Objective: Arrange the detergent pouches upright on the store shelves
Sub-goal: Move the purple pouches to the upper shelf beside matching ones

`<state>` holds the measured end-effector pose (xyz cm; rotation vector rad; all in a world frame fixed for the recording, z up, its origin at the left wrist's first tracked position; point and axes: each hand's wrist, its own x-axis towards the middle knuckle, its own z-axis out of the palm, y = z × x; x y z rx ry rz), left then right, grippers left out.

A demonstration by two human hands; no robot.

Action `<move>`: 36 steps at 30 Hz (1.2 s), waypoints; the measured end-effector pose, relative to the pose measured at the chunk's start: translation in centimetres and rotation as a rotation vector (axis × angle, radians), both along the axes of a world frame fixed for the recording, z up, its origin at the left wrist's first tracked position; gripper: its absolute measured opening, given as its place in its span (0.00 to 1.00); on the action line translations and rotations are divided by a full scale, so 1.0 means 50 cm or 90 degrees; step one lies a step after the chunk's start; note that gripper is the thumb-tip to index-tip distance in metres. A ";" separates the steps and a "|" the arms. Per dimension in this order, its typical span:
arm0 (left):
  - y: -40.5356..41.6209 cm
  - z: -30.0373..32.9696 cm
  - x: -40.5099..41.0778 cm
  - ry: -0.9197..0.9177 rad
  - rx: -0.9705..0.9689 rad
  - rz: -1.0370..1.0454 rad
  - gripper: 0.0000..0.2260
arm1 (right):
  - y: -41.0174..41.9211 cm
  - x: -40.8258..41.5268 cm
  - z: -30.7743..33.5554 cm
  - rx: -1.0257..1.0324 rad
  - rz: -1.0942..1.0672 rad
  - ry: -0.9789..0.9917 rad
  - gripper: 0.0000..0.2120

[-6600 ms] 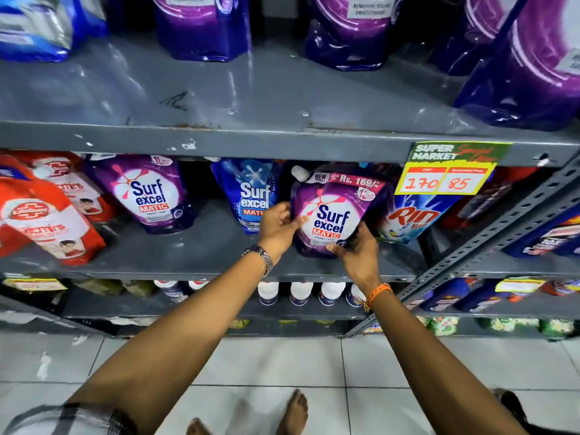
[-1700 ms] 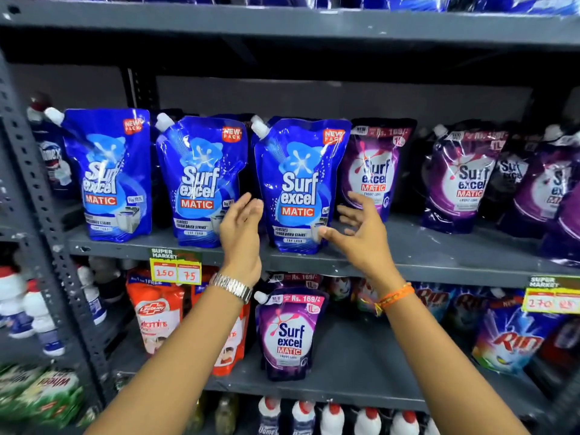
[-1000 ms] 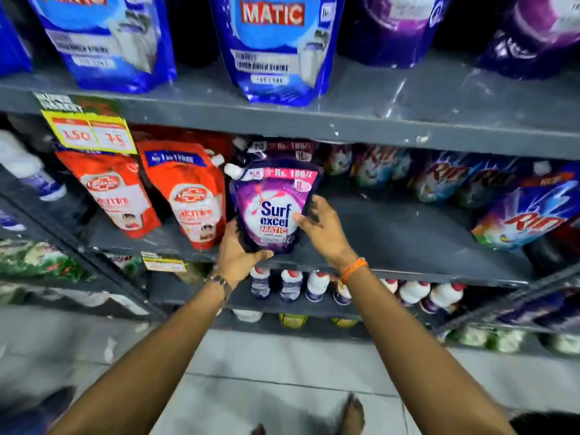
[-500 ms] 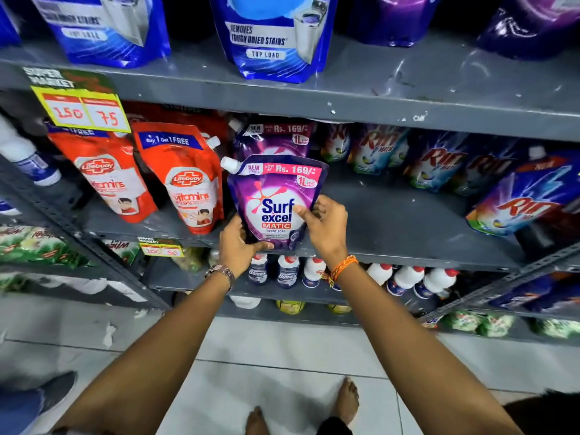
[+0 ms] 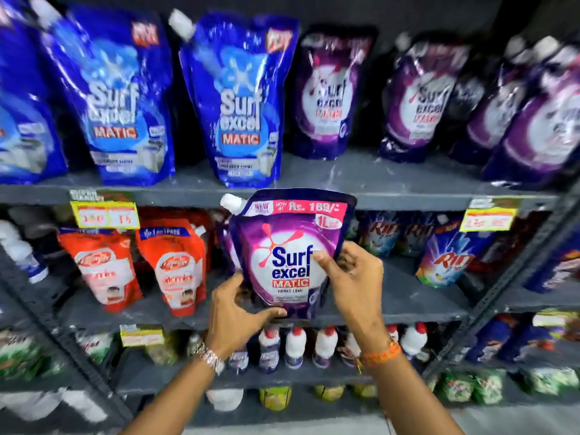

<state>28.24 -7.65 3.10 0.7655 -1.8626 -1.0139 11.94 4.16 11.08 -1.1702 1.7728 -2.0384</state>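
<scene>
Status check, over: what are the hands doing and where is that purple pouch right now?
Both hands, left and right, gripping purple Surf Excel pouch. Pouch upright, top level with upper shelf edge. Nothing in the way.

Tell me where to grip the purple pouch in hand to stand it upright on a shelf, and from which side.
Grip the purple pouch low on both side edges, from the front, as the left hand and right hand do. It is upright, with its spout at the top left, and its body is soft, so support near the base likely steadies it.
</scene>
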 end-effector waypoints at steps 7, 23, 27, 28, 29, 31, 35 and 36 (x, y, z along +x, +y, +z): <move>0.028 0.217 -0.075 0.117 -0.070 -0.043 0.31 | 0.007 -0.073 0.209 -0.133 -0.018 0.022 0.05; -0.071 0.404 -0.312 0.125 0.005 -0.026 0.31 | -0.123 -0.282 0.381 -0.095 -0.093 0.081 0.16; -0.090 0.398 -0.340 0.106 0.021 -0.030 0.31 | -0.134 -0.307 0.375 -0.080 -0.098 0.057 0.10; -0.094 0.397 -0.346 0.103 0.021 -0.033 0.31 | -0.137 -0.313 0.375 -0.078 -0.102 0.057 0.09; -0.096 0.396 -0.351 0.103 0.018 -0.036 0.32 | -0.139 -0.320 0.374 -0.076 -0.102 0.057 0.09; -0.096 0.396 -0.356 0.101 0.017 -0.040 0.32 | -0.138 -0.323 0.376 -0.077 -0.093 0.054 0.12; -0.110 0.389 -0.359 0.075 0.029 -0.047 0.35 | -0.140 -0.330 0.371 -0.075 -0.065 0.054 0.04; -0.113 0.388 -0.359 0.067 0.032 -0.051 0.37 | -0.139 -0.331 0.370 -0.075 -0.063 0.057 0.04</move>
